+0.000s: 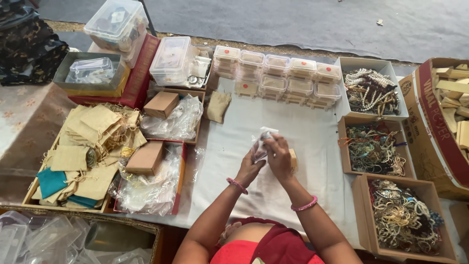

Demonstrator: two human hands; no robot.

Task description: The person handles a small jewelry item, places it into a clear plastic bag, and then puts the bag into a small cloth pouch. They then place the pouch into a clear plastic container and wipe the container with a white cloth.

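- Both forearms are bare from the elbow down; no sleeve reaches either wrist.
- The left hand has a thin beaded bangle in pink just behind it, sitting snug round the wrist.
- The right hand has a pink bangle too, a little brighter and worn further up the forearm.
- No rings or watch can be made out on either hand.
- At the near edge, a bright red garment covers the chest.
- Over it lies a darker maroon cloth, draped in soft folds across the middle and towards the right.
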